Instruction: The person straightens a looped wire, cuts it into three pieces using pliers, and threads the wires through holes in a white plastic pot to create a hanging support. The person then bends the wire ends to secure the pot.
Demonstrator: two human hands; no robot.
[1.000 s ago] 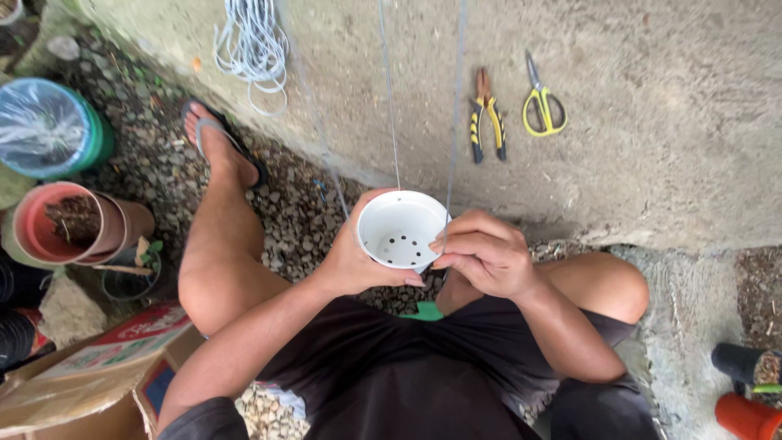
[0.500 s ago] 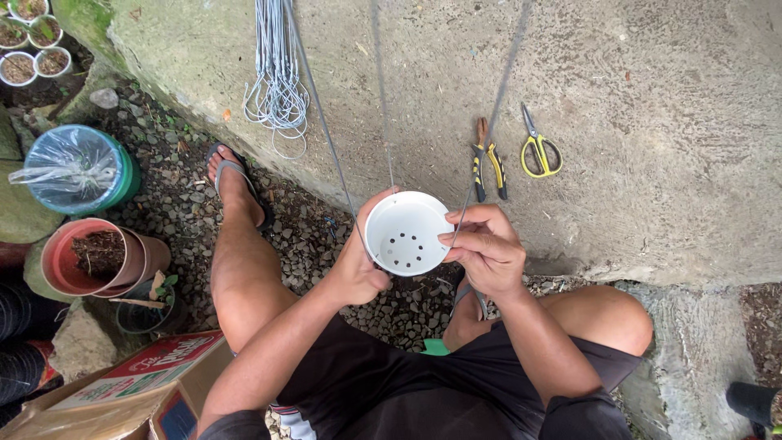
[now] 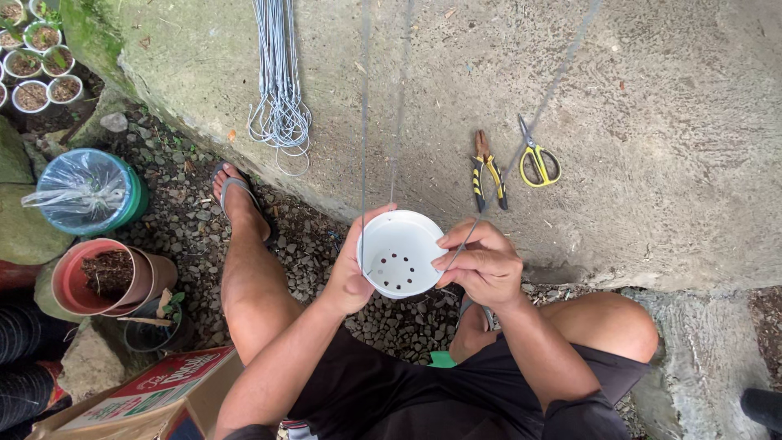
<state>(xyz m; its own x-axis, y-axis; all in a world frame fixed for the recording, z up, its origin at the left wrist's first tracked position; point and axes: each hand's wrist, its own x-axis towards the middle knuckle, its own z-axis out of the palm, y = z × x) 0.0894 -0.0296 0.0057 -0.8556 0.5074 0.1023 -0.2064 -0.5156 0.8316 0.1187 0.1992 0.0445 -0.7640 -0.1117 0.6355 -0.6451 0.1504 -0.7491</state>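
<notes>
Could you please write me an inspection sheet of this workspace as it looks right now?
Surface: concrete slab beside gravel.
Job's things: white pot with holes in its base; thin wires rising from it.
Clutter: pliers, yellow scissors, wire bundle, terracotta pots, cardboard box.
Grippers: left hand grips the pot's rim; right hand pinches a wire.
Cables: nothing seen.
Surroundings: small potted seedlings, covered green bucket.

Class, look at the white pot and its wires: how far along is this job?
Done: two wires rise from the white pot, apparently already attached. In hand: left hand steadies the pot while right hand pinches a third wire at the rim. Left: fastening it. Pliers and scissors lie unused.
</notes>
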